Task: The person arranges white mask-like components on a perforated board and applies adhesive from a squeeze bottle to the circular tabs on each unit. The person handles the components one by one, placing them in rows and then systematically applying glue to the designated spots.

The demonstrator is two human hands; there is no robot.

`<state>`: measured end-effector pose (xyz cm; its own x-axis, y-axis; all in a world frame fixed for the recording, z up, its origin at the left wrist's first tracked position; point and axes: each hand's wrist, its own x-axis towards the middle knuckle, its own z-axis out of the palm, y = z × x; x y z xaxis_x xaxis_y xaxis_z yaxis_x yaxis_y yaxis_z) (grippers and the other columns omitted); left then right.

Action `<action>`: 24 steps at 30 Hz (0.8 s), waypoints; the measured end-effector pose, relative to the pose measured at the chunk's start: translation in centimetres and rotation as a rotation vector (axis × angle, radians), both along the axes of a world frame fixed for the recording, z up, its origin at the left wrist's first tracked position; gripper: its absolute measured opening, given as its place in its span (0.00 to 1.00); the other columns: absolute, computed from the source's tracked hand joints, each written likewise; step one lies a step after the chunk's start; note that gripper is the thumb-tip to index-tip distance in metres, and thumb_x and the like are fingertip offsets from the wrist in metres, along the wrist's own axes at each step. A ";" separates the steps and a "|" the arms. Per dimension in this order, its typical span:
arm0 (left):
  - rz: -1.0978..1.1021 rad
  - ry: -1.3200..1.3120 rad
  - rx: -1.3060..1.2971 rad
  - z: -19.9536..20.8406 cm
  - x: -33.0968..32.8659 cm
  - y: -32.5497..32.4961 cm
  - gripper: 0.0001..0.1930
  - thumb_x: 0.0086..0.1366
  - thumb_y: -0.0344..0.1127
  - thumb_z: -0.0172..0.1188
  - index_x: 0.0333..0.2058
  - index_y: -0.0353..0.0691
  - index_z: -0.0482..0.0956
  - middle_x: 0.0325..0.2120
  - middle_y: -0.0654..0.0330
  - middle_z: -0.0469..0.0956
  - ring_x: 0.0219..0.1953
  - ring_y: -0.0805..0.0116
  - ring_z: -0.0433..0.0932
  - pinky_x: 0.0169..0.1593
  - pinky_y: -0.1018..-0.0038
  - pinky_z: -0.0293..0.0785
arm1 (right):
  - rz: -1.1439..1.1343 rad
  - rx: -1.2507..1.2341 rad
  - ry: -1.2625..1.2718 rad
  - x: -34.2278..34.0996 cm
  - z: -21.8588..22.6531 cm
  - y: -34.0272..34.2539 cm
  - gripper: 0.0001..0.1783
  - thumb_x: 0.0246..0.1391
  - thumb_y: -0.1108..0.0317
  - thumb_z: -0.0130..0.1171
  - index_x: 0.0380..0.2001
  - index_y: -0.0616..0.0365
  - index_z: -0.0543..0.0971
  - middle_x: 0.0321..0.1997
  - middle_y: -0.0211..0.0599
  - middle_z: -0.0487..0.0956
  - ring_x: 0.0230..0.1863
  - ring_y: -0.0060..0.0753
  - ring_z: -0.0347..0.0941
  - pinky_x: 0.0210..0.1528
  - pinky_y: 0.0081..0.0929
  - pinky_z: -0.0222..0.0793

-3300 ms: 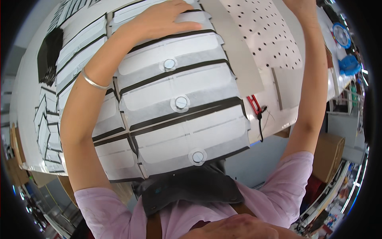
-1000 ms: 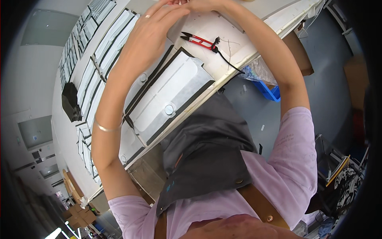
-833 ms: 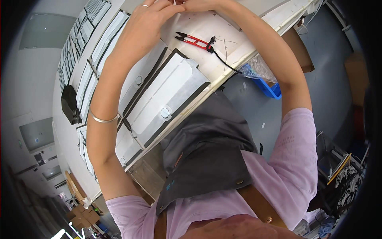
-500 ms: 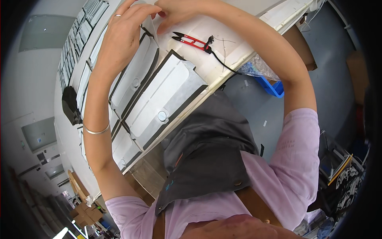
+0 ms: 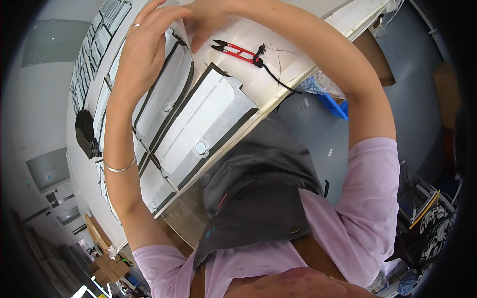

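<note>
My left hand [image 5: 141,54] reaches over the far end of a grey-white panel with black edging [image 5: 174,87], its fingers stretched forward and apart. Close to its fingertips is my right hand [image 5: 206,20], at the panel's upper right corner, thumb pointing down along the edge. The right fingers are blurred and partly hidden, so what they hold, if anything, does not show. Red thread snips [image 5: 238,51] with black blades and a black cord lie just right of the hands. Nearer me rests a second black-edged panel [image 5: 203,121] with a round disc on it.
More such panels lie in rows on the white table [image 5: 258,84], with many stacked at the far left [image 5: 94,59]. A black bundle [image 5: 87,134] sits at the left. Below the table's right edge are a blue bin [image 5: 335,105] and clear plastic wrapping [image 5: 328,82].
Both hands have shifted slightly left along the far panel. Left and right fingertips have drawn somewhat apart. The snips look unmoved on the table.
</note>
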<state>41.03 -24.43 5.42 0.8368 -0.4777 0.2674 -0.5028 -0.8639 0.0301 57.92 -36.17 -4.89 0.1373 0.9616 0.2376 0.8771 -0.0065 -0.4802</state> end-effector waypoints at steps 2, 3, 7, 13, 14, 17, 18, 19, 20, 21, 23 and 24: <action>0.009 -0.006 -0.009 0.1 -0.2 -0.2 0.25 0.64 0.12 0.42 0.54 0.39 0.78 0.53 0.58 0.79 0.69 0.51 0.65 0.68 0.62 0.62 | -0.034 -0.065 0.081 0.1 0.6 0.2 0.33 0.43 0.53 0.76 0.50 0.61 0.81 0.47 0.52 0.82 0.48 0.52 0.78 0.54 0.37 0.73; 0.014 -0.010 -0.014 0.1 -0.2 -0.3 0.25 0.64 0.12 0.42 0.54 0.39 0.79 0.53 0.58 0.79 0.69 0.52 0.65 0.68 0.63 0.62 | -0.036 -0.084 0.113 0.2 0.9 0.1 0.30 0.44 0.54 0.76 0.48 0.60 0.82 0.43 0.49 0.83 0.46 0.49 0.79 0.51 0.37 0.73; 0.023 -0.019 0.016 0.0 -0.4 0.2 0.25 0.65 0.12 0.43 0.54 0.39 0.79 0.54 0.59 0.78 0.69 0.53 0.65 0.68 0.63 0.63 | -0.009 -0.116 0.214 1.0 0.9 -0.5 0.23 0.43 0.59 0.75 0.42 0.59 0.84 0.35 0.43 0.84 0.38 0.41 0.79 0.42 0.35 0.73; 0.030 -0.016 -0.010 0.0 -0.4 0.3 0.24 0.65 0.13 0.44 0.53 0.39 0.79 0.54 0.59 0.78 0.69 0.54 0.65 0.67 0.64 0.64 | -0.097 -0.026 0.292 0.2 1.9 -2.4 0.27 0.43 0.59 0.75 0.45 0.63 0.83 0.37 0.47 0.84 0.41 0.41 0.80 0.44 0.35 0.74; 0.034 -0.012 -0.012 0.0 -0.3 0.3 0.24 0.65 0.13 0.44 0.53 0.39 0.79 0.54 0.59 0.78 0.69 0.54 0.65 0.67 0.64 0.64 | -0.090 -0.022 0.308 0.2 1.8 -2.1 0.28 0.43 0.59 0.75 0.46 0.64 0.82 0.39 0.48 0.84 0.42 0.42 0.81 0.45 0.36 0.74; 0.039 -0.004 -0.031 0.0 -0.2 0.4 0.24 0.65 0.13 0.43 0.53 0.39 0.80 0.54 0.59 0.78 0.69 0.54 0.65 0.67 0.64 0.63 | -0.030 0.076 0.102 -0.6 0.5 -0.5 0.31 0.44 0.57 0.75 0.48 0.67 0.81 0.43 0.52 0.84 0.46 0.47 0.81 0.49 0.36 0.74; 0.039 -0.003 -0.040 -0.1 -0.1 0.4 0.24 0.65 0.12 0.43 0.53 0.39 0.80 0.54 0.59 0.78 0.69 0.54 0.65 0.68 0.64 0.63 | -0.001 0.108 0.082 -0.3 0.2 -0.5 0.31 0.44 0.57 0.75 0.48 0.67 0.81 0.44 0.53 0.84 0.46 0.48 0.80 0.50 0.36 0.74; 0.031 -0.007 -0.041 -0.2 -0.1 0.4 0.24 0.65 0.12 0.43 0.53 0.39 0.80 0.54 0.59 0.78 0.69 0.54 0.65 0.68 0.64 0.63 | 0.031 0.140 0.061 -0.2 0.2 -0.5 0.31 0.44 0.56 0.75 0.48 0.67 0.81 0.44 0.53 0.84 0.47 0.50 0.80 0.50 0.36 0.74; 0.023 -0.011 -0.043 -0.3 -0.1 0.5 0.25 0.65 0.12 0.43 0.53 0.39 0.80 0.54 0.59 0.78 0.69 0.54 0.65 0.68 0.64 0.63 | 0.063 0.172 0.041 -0.1 0.1 -0.5 0.31 0.44 0.56 0.75 0.48 0.66 0.81 0.45 0.54 0.84 0.48 0.51 0.80 0.51 0.36 0.74; 0.015 -0.015 -0.044 -0.4 -0.1 0.6 0.25 0.65 0.12 0.43 0.53 0.39 0.80 0.54 0.59 0.78 0.69 0.54 0.65 0.68 0.64 0.63 | 0.056 0.094 0.065 0.1 0.1 -0.3 0.32 0.44 0.56 0.75 0.49 0.66 0.81 0.45 0.54 0.84 0.47 0.50 0.80 0.51 0.36 0.74; 0.022 -0.013 -0.018 -0.3 -0.2 0.4 0.25 0.64 0.12 0.43 0.54 0.39 0.79 0.54 0.59 0.78 0.69 0.54 0.65 0.68 0.64 0.63 | 0.045 -0.062 0.108 0.2 1.1 -0.1 0.32 0.44 0.56 0.75 0.50 0.65 0.81 0.45 0.53 0.84 0.47 0.50 0.80 0.50 0.36 0.74; 0.026 -0.011 -0.004 -0.3 -0.3 0.4 0.25 0.64 0.12 0.42 0.54 0.39 0.79 0.54 0.59 0.78 0.69 0.53 0.65 0.68 0.64 0.63 | 0.032 -0.103 0.123 0.4 1.5 -0.4 0.32 0.43 0.56 0.75 0.49 0.65 0.81 0.44 0.52 0.85 0.46 0.50 0.81 0.50 0.37 0.75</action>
<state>40.76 -24.06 5.17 0.8461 -0.4543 0.2789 -0.4801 -0.8768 0.0284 58.29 -36.57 -3.42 0.1283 0.9844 0.1204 0.8123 -0.0346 -0.5822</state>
